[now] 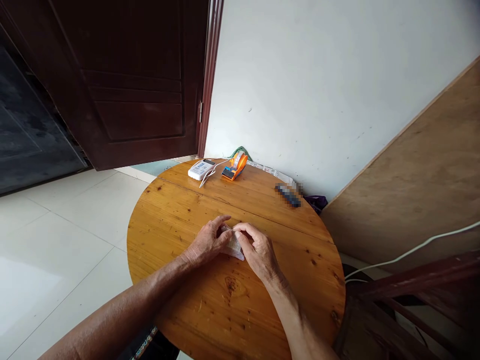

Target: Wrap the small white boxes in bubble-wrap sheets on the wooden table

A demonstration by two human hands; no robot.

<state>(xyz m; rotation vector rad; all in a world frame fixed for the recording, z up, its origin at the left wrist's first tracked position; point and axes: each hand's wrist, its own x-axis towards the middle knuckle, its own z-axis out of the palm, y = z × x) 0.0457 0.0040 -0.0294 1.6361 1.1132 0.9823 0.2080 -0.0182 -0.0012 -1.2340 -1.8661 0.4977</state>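
A small, clear plastic packet [235, 249] lies near the middle of the round wooden table, partly covered by both hands. What is inside it is too small to tell. My left hand [212, 239] holds the packet from its left side, thumb resting on it and a finger stretched out beyond. At the packet's upper edge, the thumb and index finger of my right hand [259, 248] are pinched together on the plastic. The fingertips of the two hands nearly meet there.
On the far side of the table [180, 225] are a white box-shaped device [201, 169] with a cable and an orange tape dispenser [237, 166]. A dark, blurred-out object [288, 195] lies at the right rear. Behind stand a white wall and a dark red door [138, 115].
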